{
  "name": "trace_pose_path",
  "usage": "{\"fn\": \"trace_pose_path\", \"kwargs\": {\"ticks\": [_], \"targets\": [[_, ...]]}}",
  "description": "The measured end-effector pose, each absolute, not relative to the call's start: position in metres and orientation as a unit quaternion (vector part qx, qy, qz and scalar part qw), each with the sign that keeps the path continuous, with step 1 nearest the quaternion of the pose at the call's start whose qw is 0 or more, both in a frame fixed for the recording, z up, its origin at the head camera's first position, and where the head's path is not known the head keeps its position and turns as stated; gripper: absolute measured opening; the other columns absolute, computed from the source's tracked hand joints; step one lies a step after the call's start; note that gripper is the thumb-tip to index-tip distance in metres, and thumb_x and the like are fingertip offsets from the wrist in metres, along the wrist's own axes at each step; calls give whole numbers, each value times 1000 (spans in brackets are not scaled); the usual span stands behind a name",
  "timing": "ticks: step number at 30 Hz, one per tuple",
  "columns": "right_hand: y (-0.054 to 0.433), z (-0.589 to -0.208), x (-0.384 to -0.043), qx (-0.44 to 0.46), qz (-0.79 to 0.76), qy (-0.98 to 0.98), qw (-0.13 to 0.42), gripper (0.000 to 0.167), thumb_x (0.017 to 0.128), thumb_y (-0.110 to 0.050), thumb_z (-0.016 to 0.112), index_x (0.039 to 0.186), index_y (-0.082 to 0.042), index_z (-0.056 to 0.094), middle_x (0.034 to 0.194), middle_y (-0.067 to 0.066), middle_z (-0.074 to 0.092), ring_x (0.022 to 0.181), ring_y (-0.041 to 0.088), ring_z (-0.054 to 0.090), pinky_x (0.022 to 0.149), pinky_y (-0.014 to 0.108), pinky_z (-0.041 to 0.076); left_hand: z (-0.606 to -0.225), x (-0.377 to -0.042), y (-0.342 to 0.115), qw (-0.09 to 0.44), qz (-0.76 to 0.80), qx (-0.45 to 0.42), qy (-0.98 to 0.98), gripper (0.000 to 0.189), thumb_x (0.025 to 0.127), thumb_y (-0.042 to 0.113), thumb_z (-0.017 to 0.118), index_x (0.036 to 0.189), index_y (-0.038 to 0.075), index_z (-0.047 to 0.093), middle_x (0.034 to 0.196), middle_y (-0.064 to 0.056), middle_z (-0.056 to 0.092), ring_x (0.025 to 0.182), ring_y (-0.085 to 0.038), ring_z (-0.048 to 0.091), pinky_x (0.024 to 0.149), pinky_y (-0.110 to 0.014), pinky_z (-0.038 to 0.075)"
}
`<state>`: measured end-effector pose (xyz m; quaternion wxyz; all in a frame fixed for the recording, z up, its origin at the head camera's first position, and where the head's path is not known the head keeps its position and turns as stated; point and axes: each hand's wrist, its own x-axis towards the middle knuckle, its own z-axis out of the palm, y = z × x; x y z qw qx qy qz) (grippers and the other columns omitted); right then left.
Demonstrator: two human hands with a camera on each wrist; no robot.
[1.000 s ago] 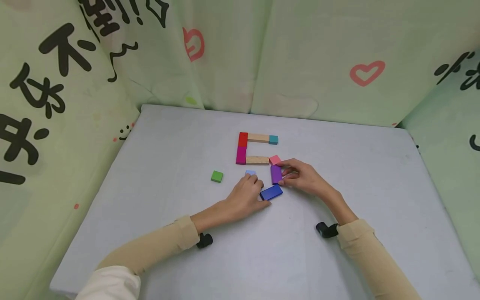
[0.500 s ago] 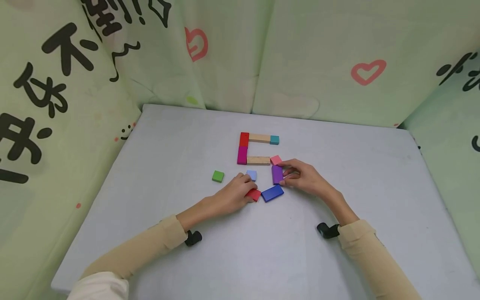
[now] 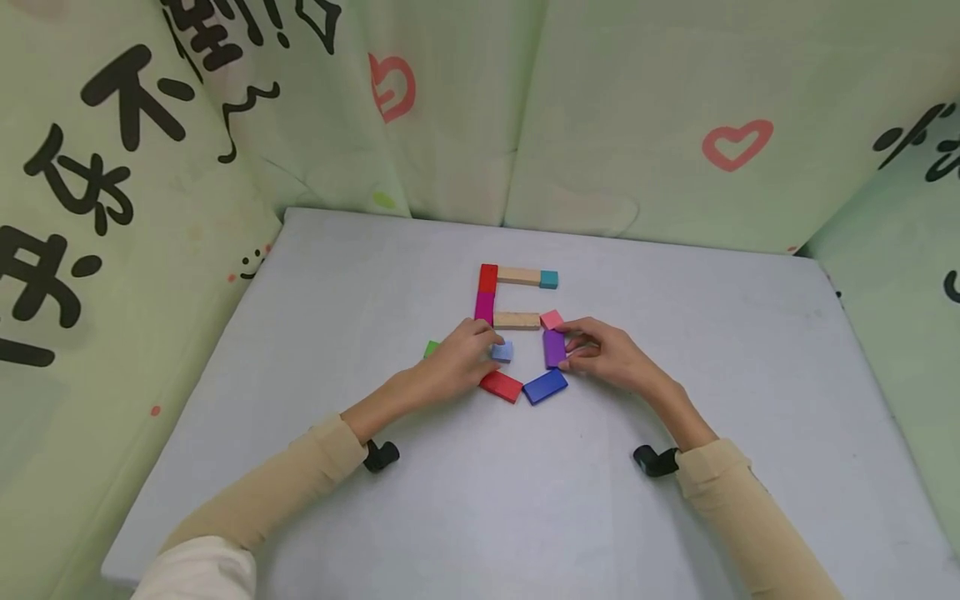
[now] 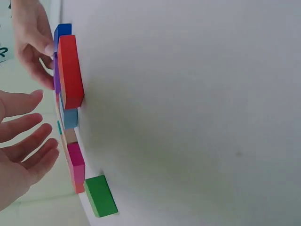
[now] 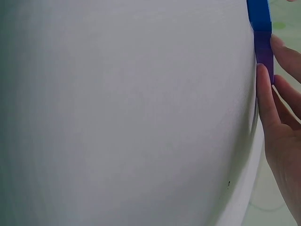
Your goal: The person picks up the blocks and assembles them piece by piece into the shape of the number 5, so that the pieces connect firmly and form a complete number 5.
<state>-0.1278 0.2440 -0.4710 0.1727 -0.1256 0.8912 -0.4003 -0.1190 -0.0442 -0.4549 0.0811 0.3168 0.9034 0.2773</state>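
In the head view my left hand is over the table between a light blue block and a partly hidden green block. Its fingers are spread and hold nothing in the left wrist view. A red block lies slanted just below that hand, one end meeting a dark blue block. My right hand pinches a purple block, thumb near its lower end and index finger at its top by a small pink block.
Behind the hands, another red block, a magenta block, two wooden blocks and a teal block form a bracket shape. They lie on a white table, with printed green curtains around it.
My left hand has let go of the red block, leaving it beside the dark blue one, and has moved up and left, now partly covering the green block. The right hand stays in place.
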Motion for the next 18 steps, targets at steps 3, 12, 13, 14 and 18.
{"fn": "trace_pose_path", "kwargs": {"ticks": [3, 12, 13, 14, 18], "targets": [[244, -470, -128, -121, -401, 891, 177, 60, 91, -10, 78, 146, -7, 54, 131, 15, 61, 112, 29, 64, 101, 46, 55, -455, -125, -42, 90, 276, 314, 904, 37, 93, 9, 76, 128, -2, 68, 125, -14, 65, 116, -24, 58, 99, -32, 56], [243, -470, -128, -125, -402, 890, 176, 59, 92, -11, 77, 146, -7, 54, 132, 15, 61, 112, 29, 64, 101, 47, 55, -462, -139, -34, 145, 301, 300, 893, 45, 92, 7, 76, 134, -2, 64, 132, -15, 62, 121, -25, 58, 99, -34, 56], [243, -470, -128, -124, -400, 891, 176, 59, 92, -11, 77, 146, -7, 54, 132, 15, 61, 112, 29, 64, 101, 47, 55, -463, -141, -33, 153, 306, 296, 892, 45, 92, 6, 76, 135, -2, 64, 132, -15, 62, 120, -25, 59, 99, -33, 56], [243, -470, -128, -122, -398, 892, 176, 59, 92, -12, 78, 146, -8, 54, 131, 15, 61, 112, 29, 64, 101, 47, 55, -464, -142, -33, 160, 310, 293, 890, 45, 92, 6, 76, 134, -2, 64, 132, -15, 63, 119, -25, 59, 98, -33, 57], [243, -470, -128, -123, -392, 895, 173, 60, 91, -12, 78, 146, -9, 54, 132, 14, 61, 112, 29, 64, 101, 48, 56, -467, -147, -32, 176, 322, 281, 887, 44, 91, 5, 77, 133, -1, 66, 129, -15, 64, 116, -24, 61, 97, -32, 57]]}}
